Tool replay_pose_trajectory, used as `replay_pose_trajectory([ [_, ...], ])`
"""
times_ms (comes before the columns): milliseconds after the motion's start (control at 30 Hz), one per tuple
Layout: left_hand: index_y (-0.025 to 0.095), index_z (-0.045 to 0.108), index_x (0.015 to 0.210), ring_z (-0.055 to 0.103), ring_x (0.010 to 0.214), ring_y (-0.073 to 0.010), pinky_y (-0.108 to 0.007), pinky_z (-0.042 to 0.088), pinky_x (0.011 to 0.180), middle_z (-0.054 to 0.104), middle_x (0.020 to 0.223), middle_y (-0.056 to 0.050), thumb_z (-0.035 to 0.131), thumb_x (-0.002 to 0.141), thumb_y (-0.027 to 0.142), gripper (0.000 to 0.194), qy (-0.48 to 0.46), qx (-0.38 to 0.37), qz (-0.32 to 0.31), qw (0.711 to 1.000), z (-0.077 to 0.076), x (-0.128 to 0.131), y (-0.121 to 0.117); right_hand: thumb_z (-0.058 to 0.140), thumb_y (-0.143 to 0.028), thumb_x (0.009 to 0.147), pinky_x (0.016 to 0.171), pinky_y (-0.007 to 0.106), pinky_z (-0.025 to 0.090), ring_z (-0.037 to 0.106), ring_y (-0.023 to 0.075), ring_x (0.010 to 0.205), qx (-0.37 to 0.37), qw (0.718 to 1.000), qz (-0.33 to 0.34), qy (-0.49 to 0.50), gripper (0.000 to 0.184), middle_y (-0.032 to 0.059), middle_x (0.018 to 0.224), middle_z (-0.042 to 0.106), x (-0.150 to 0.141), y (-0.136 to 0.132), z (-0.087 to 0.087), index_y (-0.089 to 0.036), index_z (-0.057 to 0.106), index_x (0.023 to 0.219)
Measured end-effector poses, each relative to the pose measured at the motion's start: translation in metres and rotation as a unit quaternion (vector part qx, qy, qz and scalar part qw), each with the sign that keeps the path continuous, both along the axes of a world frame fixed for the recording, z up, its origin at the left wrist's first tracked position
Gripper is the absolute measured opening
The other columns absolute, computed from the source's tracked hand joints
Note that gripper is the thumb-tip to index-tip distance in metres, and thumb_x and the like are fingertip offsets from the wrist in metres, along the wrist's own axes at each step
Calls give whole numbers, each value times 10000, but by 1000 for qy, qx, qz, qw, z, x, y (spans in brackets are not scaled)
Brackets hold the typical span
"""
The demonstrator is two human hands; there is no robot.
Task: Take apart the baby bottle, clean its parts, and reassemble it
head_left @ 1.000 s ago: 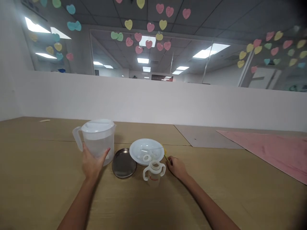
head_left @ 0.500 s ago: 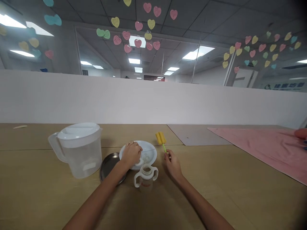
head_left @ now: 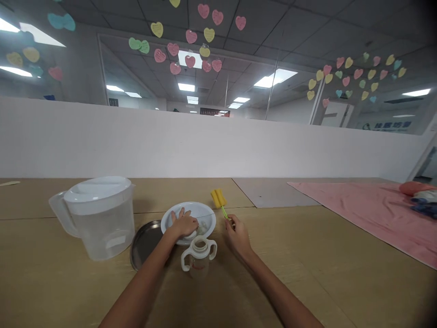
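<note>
Holds a yellow sponge brush [head_left: 219, 198] by its green stem in the right hand [head_left: 238, 232], with fingers drawn together in a pinch and with the sponge end pointing up and away, near the right side of a white bowl [head_left: 206, 211]. Lays the left hand [head_left: 184, 224] palm down over the bowl, with fingers loosely spread; cannot tell any firm grip there on the white piece [head_left: 189, 235] partly hidden beneath. Shows small clear parts [head_left: 202, 228] in the bowl too, just to the right of the left hand. Has a two-handled cup [head_left: 200, 262] standing upright and uncovered just in front of the bowl. Shows a round metal tray [head_left: 146, 241] to the left of the bowl, partly behind the left forearm, and farther left a lidded jug [head_left: 102, 223], upright on the brown table [head_left: 273, 278]. Shows a pink cloth [head_left: 358, 209] spread well apart, to the right.
</note>
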State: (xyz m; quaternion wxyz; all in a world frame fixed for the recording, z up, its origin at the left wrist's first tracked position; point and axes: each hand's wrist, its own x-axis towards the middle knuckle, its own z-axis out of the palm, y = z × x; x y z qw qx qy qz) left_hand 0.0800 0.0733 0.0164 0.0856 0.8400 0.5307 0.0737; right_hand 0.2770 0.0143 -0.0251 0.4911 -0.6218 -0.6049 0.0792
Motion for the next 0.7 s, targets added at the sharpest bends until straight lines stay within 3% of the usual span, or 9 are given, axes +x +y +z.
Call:
replay_pose_trajectory([
  [100,290,681,869,286,1271,-354,-636,178,937,454,1335,-57,408,788,276,285,6,-10,-2,1000,3,-3,-3,377,-354,820,557,238,350,515,150,574,-8,1000,-6,-4,300,13,629,576,0,1,1,-161,592,899],
  [300,226,653,777,436,1154,-302,-556,271,929,585,1166,-79,428,779,252,226,-21,14,-44,999,10,-7,0,395,-340,808,557,231,362,519,146,571,11,1000,-26,10,292,10,614,571,5,2,2,-157,605,895],
  [467,175,580,880,546,974,-252,-570,192,968,646,941,-96,297,857,250,293,-114,78,-42,990,20,-5,3,390,-360,817,523,224,340,496,134,529,17,999,-27,-5,318,2,583,565,-2,-5,7,-152,608,920],
  [567,181,529,1019,528,1017,-226,-530,142,1015,627,1016,-85,299,859,214,283,-175,120,-36,977,30,-4,2,395,-357,821,507,218,320,470,119,490,5,1000,3,-26,315,-7,550,565,-14,-13,9,-152,615,915],
  [700,203,538,1040,526,1040,-208,-405,296,978,612,1084,-75,378,826,213,267,-240,121,-49,962,40,-1,-3,394,-336,823,520,209,333,489,114,509,8,998,56,-15,315,-6,563,573,-28,-19,9,-145,620,932],
])
